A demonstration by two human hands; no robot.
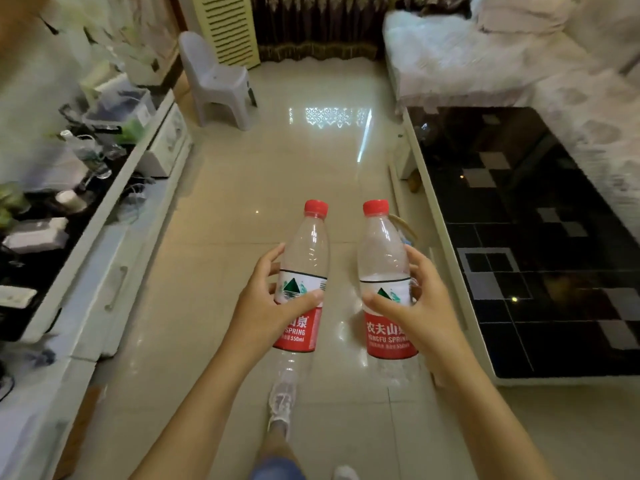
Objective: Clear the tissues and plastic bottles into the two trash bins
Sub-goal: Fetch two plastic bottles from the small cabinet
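Clutter on the left cabinet (104,188) is blurred beyond telling.

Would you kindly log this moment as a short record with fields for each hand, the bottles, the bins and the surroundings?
left hand: grips left bottle at its label
right hand: grips right bottle at its label
bottles: clear, red caps, apparently empty, upright, apart
trash bins: none in view
surroundings: tiled floor, white chair, dark glass table

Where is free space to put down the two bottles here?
The tiled floor between the white cabinet and the dark glass table is bare, up to the plastic chair. The glass table looks mostly bare too. The cabinet top is crowded with small items.
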